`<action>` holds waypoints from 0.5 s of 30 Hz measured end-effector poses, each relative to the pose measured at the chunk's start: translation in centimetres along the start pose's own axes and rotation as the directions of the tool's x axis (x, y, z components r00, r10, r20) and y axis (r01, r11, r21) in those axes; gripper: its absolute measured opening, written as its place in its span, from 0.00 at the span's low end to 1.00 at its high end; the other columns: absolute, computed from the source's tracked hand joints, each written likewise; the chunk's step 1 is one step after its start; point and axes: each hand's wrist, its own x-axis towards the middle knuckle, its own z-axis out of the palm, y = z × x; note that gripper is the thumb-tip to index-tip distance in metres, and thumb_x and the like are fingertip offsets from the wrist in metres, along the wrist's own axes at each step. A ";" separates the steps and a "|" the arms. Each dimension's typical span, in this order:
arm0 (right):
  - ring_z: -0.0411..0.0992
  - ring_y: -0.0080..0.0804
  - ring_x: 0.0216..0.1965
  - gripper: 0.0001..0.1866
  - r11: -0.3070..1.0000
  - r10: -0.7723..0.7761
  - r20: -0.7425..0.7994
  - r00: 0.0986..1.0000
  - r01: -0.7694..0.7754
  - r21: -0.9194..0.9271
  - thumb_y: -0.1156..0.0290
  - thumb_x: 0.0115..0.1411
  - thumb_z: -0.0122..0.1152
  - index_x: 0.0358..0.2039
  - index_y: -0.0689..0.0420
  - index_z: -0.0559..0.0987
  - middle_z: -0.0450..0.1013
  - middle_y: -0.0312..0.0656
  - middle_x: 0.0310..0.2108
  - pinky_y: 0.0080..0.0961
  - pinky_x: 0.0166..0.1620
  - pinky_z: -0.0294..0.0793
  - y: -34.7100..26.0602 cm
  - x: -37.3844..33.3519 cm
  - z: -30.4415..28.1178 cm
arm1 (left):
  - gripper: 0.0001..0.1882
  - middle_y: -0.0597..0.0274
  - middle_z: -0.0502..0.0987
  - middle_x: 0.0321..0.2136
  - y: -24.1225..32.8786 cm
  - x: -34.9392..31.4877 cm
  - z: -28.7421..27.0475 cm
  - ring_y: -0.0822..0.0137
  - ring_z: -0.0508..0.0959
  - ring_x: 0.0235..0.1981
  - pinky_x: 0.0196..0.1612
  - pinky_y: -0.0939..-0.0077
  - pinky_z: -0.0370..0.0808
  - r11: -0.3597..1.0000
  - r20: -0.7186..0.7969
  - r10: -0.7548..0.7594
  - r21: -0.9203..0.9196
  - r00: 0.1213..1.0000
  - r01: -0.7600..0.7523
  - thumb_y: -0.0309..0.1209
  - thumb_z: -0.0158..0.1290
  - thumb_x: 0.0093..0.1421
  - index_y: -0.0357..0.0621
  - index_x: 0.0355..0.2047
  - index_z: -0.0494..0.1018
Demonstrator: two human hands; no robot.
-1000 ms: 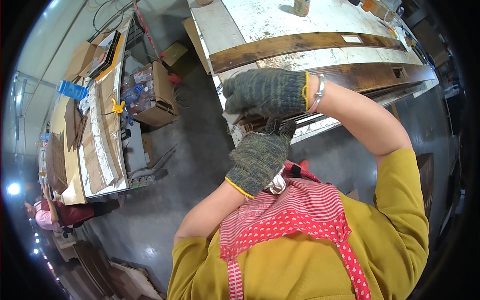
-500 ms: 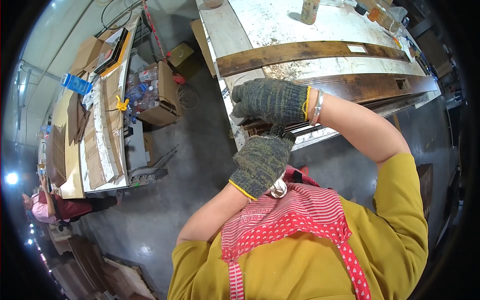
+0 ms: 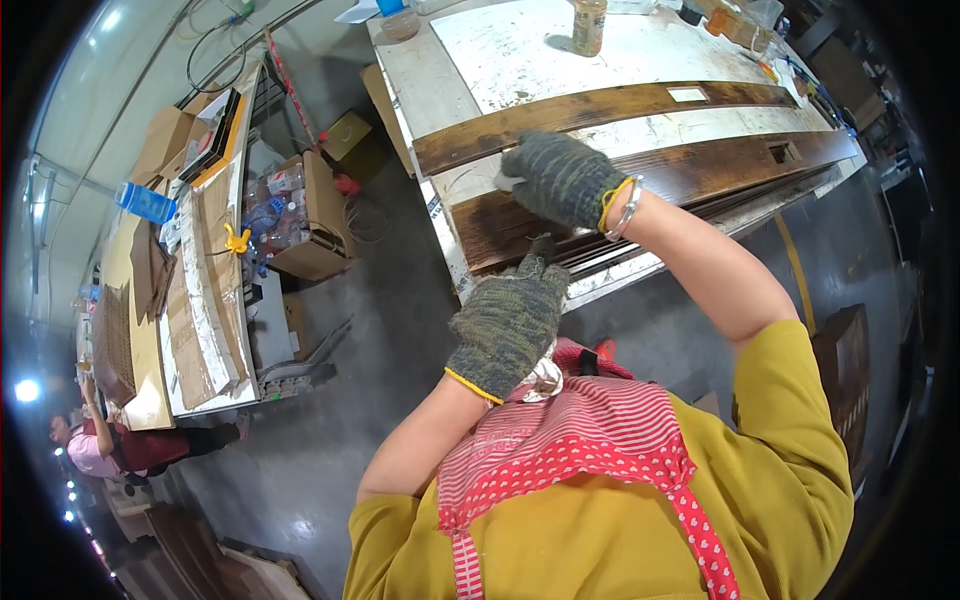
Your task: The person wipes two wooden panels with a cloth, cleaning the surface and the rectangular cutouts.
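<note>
A: Plank (image 3: pixel 640 185), dark brown, lies on the white workbench (image 3: pixel 500 50) at its near edge, long side running left to right. A small pale pad (image 3: pixel 506 181) sits on its left part.

B: Hands?

A: Both in grey knit gloves. Right hand (image 3: pixel 563 177) is curled over the pale pad, pressing it on the plank; a metal bracelet (image 3: pixel 628 208) shows at the wrist. Left hand (image 3: pixel 508 322) hangs just below the bench edge, fingers bent loosely, thumb up near the plank's front edge. Whether it touches the wood, cannot tell; nothing visible in its grip.

B: Other items on the bench?

A: 1 lighter plank (image 3: pixel 600 110) lies parallel, further back, with a white label near its right end. A jar (image 3: pixel 589 25) stands behind it on the stained white top. Several small containers at the far right corner, too small to identify.

B: Surroundings?

A: Grey floor. Left of the bench, an open cardboard box (image 3: pixel 300 215) holding plastic bottles. Further left, a long table (image 3: pixel 190 290) stacked with cardboard sheets, 1 yellow clamp (image 3: pixel 236 240), 1 blue bottle (image 3: pixel 145 202). Another person (image 3: pixel 95 445) sits at lower left.
</note>
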 end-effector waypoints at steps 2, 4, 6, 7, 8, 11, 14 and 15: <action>0.75 0.51 0.40 0.12 0.999 0.005 -0.078 0.997 -0.008 -0.044 0.64 0.58 0.58 0.32 0.60 0.82 0.77 0.52 0.33 0.44 0.47 0.74 0.6 -0.2 -0.3 | 0.10 0.50 0.81 0.37 0.1 0.0 0.0 0.52 0.82 0.33 0.35 0.54 0.78 1.000 -0.074 0.021 -0.008 0.997 -0.022 0.31 0.49 0.60 0.46 0.39 0.77; 0.75 0.51 0.40 0.10 0.995 -0.084 -0.191 0.978 0.094 0.041 0.66 0.57 0.58 0.31 0.59 0.82 0.77 0.52 0.33 0.44 0.47 0.74 0.0 0.0 1.0 | 0.10 0.51 0.80 0.34 0.2 0.0 0.0 0.53 0.82 0.32 0.34 0.54 0.77 0.999 -0.058 0.029 0.034 0.998 -0.027 0.32 0.49 0.60 0.45 0.38 0.77; 0.75 0.51 0.39 0.10 0.992 -0.119 -0.205 0.972 0.123 0.004 0.66 0.54 0.58 0.30 0.59 0.82 0.77 0.54 0.33 0.42 0.47 0.75 -0.9 0.1 2.5 | 0.10 0.51 0.80 0.32 0.4 0.5 0.1 0.53 0.82 0.32 0.34 0.55 0.78 0.994 0.050 -0.012 0.108 0.999 0.006 0.33 0.50 0.60 0.45 0.38 0.78; 0.75 0.51 0.39 0.10 0.993 -0.106 -0.241 0.965 0.114 0.018 0.67 0.54 0.58 0.29 0.59 0.82 0.77 0.54 0.33 0.42 0.47 0.75 -0.3 -0.7 2.4 | 0.11 0.52 0.80 0.29 0.4 0.6 0.0 0.53 0.82 0.31 0.33 0.56 0.77 0.994 0.016 -0.012 0.105 1.000 0.010 0.34 0.51 0.59 0.45 0.38 0.78; 0.75 0.50 0.39 0.10 0.993 -0.101 -0.274 0.956 0.114 0.032 0.67 0.53 0.57 0.28 0.59 0.82 0.77 0.55 0.33 0.42 0.46 0.75 0.5 -1.4 2.3 | 0.13 0.50 0.81 0.37 0.1 0.6 0.0 0.53 0.82 0.36 0.37 0.57 0.78 0.996 0.078 -0.021 0.086 0.997 0.015 0.33 0.51 0.60 0.44 0.42 0.78; 0.76 0.50 0.38 0.11 0.990 0.062 -0.252 0.966 -0.092 -0.110 0.65 0.55 0.58 0.27 0.60 0.82 0.77 0.54 0.31 0.42 0.45 0.76 5.8 -5.3 -0.8 | 0.19 0.54 0.77 0.56 -0.4 0.1 -0.1 0.55 0.80 0.48 0.49 0.60 0.77 0.996 0.021 0.012 0.091 1.000 -0.013 0.32 0.52 0.61 0.43 0.52 0.76; 0.75 0.49 0.39 0.12 0.930 0.254 -0.249 0.935 -0.306 -0.201 0.65 0.60 0.56 0.27 0.58 0.82 0.78 0.50 0.31 0.42 0.47 0.74 10.5 -9.9 -4.7 | 0.17 0.55 0.77 0.56 -0.5 0.1 -0.1 0.55 0.80 0.51 0.52 0.62 0.76 0.997 -0.032 0.006 0.073 0.999 -0.003 0.30 0.54 0.61 0.46 0.51 0.77; 0.75 0.49 0.39 0.10 0.900 0.296 -0.254 0.921 -0.358 -0.249 0.64 0.60 0.59 0.31 0.57 0.82 0.76 0.50 0.32 0.42 0.46 0.75 11.6 -11.0 -5.6 | 0.16 0.56 0.77 0.56 -0.4 0.1 -0.2 0.55 0.80 0.51 0.52 0.62 0.76 0.999 -0.039 -0.006 0.035 0.999 0.007 0.30 0.55 0.61 0.48 0.50 0.78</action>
